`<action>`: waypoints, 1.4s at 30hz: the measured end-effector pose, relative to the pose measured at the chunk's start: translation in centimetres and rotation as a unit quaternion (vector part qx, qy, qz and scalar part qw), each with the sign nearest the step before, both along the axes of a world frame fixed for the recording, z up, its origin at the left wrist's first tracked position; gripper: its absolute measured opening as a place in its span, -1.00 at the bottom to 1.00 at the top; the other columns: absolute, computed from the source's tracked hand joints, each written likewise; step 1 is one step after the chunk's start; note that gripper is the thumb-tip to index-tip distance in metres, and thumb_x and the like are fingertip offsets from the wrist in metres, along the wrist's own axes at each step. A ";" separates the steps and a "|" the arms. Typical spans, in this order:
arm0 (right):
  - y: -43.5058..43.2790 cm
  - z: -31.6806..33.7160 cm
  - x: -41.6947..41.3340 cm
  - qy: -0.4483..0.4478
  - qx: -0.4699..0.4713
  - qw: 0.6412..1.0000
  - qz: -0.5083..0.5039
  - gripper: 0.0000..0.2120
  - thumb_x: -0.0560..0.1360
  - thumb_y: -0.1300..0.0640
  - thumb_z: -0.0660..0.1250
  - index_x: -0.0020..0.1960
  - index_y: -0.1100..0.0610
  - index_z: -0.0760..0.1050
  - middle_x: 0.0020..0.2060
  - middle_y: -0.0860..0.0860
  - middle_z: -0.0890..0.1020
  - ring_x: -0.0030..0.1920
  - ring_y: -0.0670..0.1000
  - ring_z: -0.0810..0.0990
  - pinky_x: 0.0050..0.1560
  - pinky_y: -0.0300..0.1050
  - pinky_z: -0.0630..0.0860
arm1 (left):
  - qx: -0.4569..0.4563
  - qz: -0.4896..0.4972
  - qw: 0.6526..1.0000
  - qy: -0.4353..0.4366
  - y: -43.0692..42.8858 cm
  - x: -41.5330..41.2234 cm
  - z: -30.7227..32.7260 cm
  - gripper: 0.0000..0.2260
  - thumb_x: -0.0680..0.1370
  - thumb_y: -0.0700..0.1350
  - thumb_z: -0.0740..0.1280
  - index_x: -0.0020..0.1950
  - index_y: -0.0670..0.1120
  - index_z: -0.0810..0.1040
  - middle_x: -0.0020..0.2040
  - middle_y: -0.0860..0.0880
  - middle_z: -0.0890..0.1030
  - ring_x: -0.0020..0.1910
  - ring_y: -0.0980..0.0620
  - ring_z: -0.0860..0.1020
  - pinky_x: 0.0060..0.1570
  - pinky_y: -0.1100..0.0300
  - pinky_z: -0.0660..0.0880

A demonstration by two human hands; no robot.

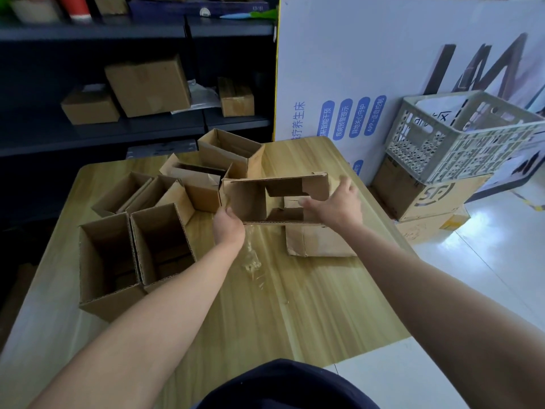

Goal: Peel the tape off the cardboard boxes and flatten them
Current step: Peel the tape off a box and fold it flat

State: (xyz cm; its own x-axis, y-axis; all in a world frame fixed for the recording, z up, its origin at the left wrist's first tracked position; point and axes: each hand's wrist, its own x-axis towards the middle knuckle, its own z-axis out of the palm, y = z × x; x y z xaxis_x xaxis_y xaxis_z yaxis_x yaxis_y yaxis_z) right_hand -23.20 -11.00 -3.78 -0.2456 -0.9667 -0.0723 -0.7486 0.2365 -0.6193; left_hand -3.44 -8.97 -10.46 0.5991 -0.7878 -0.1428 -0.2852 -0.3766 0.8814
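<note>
One box [253, 199] is up off the table [309, 305], held between my two hands, both ends open so that I look straight through it like a sleeve. My left hand [228, 227] closes round its near lower corner (the fingers tuck out of sight there, so I cannot tell how deep the hold goes). My right hand [336, 205] clasps the opposite side wall, thumb inside the opening and fingers laid across the outside.

I judge it light and fairly stiff. The corrugated walls should hold their shape until pushed corner toward corner, then fold along the creases. Diagonal corners look like the best holds for that. The end flaps [284, 187] between my grips hang loose and may get in the way.

A strand of clear tape [250, 258] trails from just below the left grip down onto the table, limp and, I expect, clingy. Beneath the right grip lies a flattened box [321, 242]. Out to the left of the left grip stand open boxes [159, 246], upright and touching, with more beyond the held one.
</note>
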 end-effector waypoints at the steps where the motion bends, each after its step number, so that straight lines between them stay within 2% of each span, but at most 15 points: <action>1: 0.1 -0.1 0.1 -0.022 0.024 0.999 0.013 -0.03 0.26 -0.29 0.49 0.45 0.11 0.14 0.38 0.12 0.32 0.30 0.15 0.37 0.06 0.05 0.52 | -0.006 -0.004 1.000 0.006 0.1 0.0 -0.1 -0.70 0.67 -0.16 0.02 0.19 -0.25 0.48 0.13 -0.21 0.54 0.14 -0.16 0.51 0.11 0.05 0.41; 4: 0.2 0.3 0.5 -0.030 0.046 0.998 0.026 -0.17 0.30 -0.20 0.51 0.37 0.14 0.21 0.28 0.10 0.40 -0.01 0.05 0.44 -0.39 -0.20 0.36 | -0.028 -0.013 0.999 0.026 0.5 0.1 -0.5 -0.70 0.67 -0.16 0.02 0.19 -0.25 0.48 0.12 -0.21 0.54 0.13 -0.15 0.51 0.14 0.05 0.41; 8: -0.1 0.3 0.6 -0.013 0.055 0.998 -0.005 -0.34 0.37 -0.05 0.47 0.30 0.17 0.23 0.15 0.11 0.48 0.03 0.14 0.52 -0.10 0.03 0.54 | -0.046 -0.020 0.998 0.033 1.0 0.0 -0.7 -0.73 0.67 -0.15 0.04 0.16 -0.24 0.48 0.10 -0.19 0.54 0.11 -0.13 0.51 0.07 0.12 0.40; 11: 0.0 0.6 0.6 -0.051 0.070 0.996 0.026 -0.53 0.44 0.08 0.40 0.25 0.18 0.29 -0.12 0.01 0.48 -0.13 0.03 0.47 -0.23 -0.11 0.46 | -0.034 -0.009 0.996 0.077 0.9 0.0 -0.6 -0.72 0.67 -0.12 0.07 0.21 -0.22 0.48 0.15 -0.17 0.54 0.16 -0.13 0.51 0.16 0.08 0.42; 15: 0.1 1.5 -0.2 -0.043 0.123 0.976 0.172 -0.74 0.51 0.28 0.20 0.18 0.24 0.47 -0.18 0.07 0.53 -0.21 0.00 0.49 -0.31 -0.21 0.39 | 0.011 0.005 0.956 0.292 0.3 1.0 -0.4 -0.69 0.63 0.06 0.15 0.30 -0.05 0.44 0.19 -0.10 0.56 0.12 -0.11 0.56 0.20 -0.10 0.48; 18: 0.4 1.1 -0.7 0.007 0.136 0.961 0.239 -0.73 0.47 0.38 0.11 0.03 0.33 0.55 -0.34 0.05 0.48 -0.33 -0.03 0.42 -0.38 -0.23 0.32 | 0.048 -0.083 0.911 0.400 0.0 0.4 0.9 -0.46 0.52 0.31 0.12 0.31 -0.04 0.36 0.17 -0.13 0.56 0.13 -0.19 0.57 0.24 -0.23 0.41; 21: 0.9 0.3 -0.4 0.029 0.159 0.946 0.282 -0.66 0.44 0.36 0.13 0.09 0.23 0.60 -0.14 0.15 0.62 -0.19 -0.01 0.47 -0.24 -0.18 0.38 | 0.082 -0.158 0.893 0.414 -0.5 -1.0 1.8 -0.30 0.42 0.41 0.16 0.37 -0.04 0.30 0.20 -0.17 0.53 0.17 -0.23 0.54 0.28 -0.26 0.35; 25: 1.4 -0.4 -0.6 -0.032 0.262 0.908 0.325 -0.62 0.51 0.23 0.30 0.30 0.01 0.53 0.26 -0.08 0.54 0.25 -0.06 0.42 0.31 -0.09 0.32 | 0.112 -0.086 0.919 0.368 -0.8 -1.7 1.2 -0.69 0.54 -0.07 0.34 0.22 -0.17 0.47 -0.01 -0.16 0.60 -0.06 -0.14 0.59 0.14 -0.14 0.50; 27: 1.3 -1.4 -1.1 -0.046 0.270 0.911 0.309 -0.61 0.52 0.10 0.35 0.33 0.05 0.49 0.34 -0.04 0.48 0.36 -0.01 0.37 0.42 0.00 0.22 | 0.094 -0.039 0.929 0.357 -0.9 -1.2 0.3 -0.74 0.54 -0.21 0.31 0.23 -0.17 0.45 0.04 -0.15 0.59 -0.07 -0.12 0.58 0.05 -0.07 0.54; 29: 0.8 -2.2 -1.9 -0.028 0.203 0.948 0.243 -0.51 0.53 0.01 0.34 0.42 0.09 0.38 0.38 0.04 0.43 0.38 0.05 0.38 0.38 -0.02 0.25 | 0.089 -0.035 0.930 0.355 -1.0 -0.6 -0.2 -0.78 0.53 -0.23 0.32 0.17 -0.14 0.44 0.11 -0.17 0.59 0.02 -0.14 0.58 0.10 -0.07 0.53; 31: 0.2 -2.6 -2.9 -0.041 0.162 0.974 0.152 -0.34 0.52 -0.07 0.34 0.51 0.14 0.20 0.43 0.09 0.36 0.39 0.12 0.36 0.32 -0.01 0.31 | 0.090 -0.054 0.920 0.377 -0.6 -0.2 -0.4 -0.86 0.54 -0.24 0.31 0.09 -0.15 0.47 0.00 -0.17 0.61 -0.09 -0.12 0.60 -0.03 -0.01 0.56; 35: -1.1 -3.1 -4.1 -0.076 0.170 0.979 0.086 -0.14 0.48 -0.19 0.34 0.55 0.20 0.01 0.47 0.13 0.27 0.42 0.15 0.31 0.30 0.02 0.34 | 0.113 -0.102 0.895 0.419 0.0 -0.1 -0.8 -0.95 0.56 -0.22 0.27 -0.05 -0.15 0.52 -0.14 -0.15 0.62 -0.33 -0.07 0.60 -0.33 0.14 0.56; 37: -1.4 -3.3 -4.4 -0.108 0.195 0.973 0.065 -0.21 0.46 -0.20 0.35 0.48 0.25 0.17 0.26 0.13 0.50 0.18 0.12 0.53 0.08 -0.02 0.47 | 0.119 -0.107 0.890 0.427 0.3 -0.2 -0.9 -0.91 0.56 -0.21 0.26 -0.13 -0.16 0.53 -0.30 -0.11 0.64 -0.47 -0.02 0.57 -0.47 0.24 0.53; 39: -1.4 -3.7 -4.7 -0.126 0.214 0.967 0.058 -0.45 0.46 -0.13 0.39 0.26 0.22 0.38 -0.07 0.07 0.58 -0.14 0.03 0.55 -0.22 -0.15 0.44 | 0.126 -0.106 0.893 0.418 0.3 -0.3 -1.0 -0.92 0.55 -0.20 0.29 -0.13 -0.17 0.53 -0.40 -0.07 0.64 -0.53 0.00 0.56 -0.53 0.28 0.50; 42: -1.8 -4.5 -5.4 -0.139 0.237 0.961 0.034 -0.64 0.47 0.03 0.43 0.13 0.23 0.47 -0.12 0.09 0.55 -0.19 0.01 0.51 -0.21 -0.14 0.43 | 0.146 -0.112 0.912 0.367 0.2 -0.4 -1.3 -0.84 0.53 -0.16 0.34 0.05 -0.21 0.54 -0.45 -0.08 0.62 -0.61 0.02 0.53 -0.56 0.29 0.49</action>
State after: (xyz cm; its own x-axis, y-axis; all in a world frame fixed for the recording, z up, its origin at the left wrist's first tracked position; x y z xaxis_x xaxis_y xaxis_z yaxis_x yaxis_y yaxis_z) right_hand -28.56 -12.78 -8.32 -0.0911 -0.8217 -0.5626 -0.5936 0.4984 -0.6318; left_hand -3.79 -8.76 -11.76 0.0877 -0.7429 -0.6636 0.2424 -0.6302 0.7376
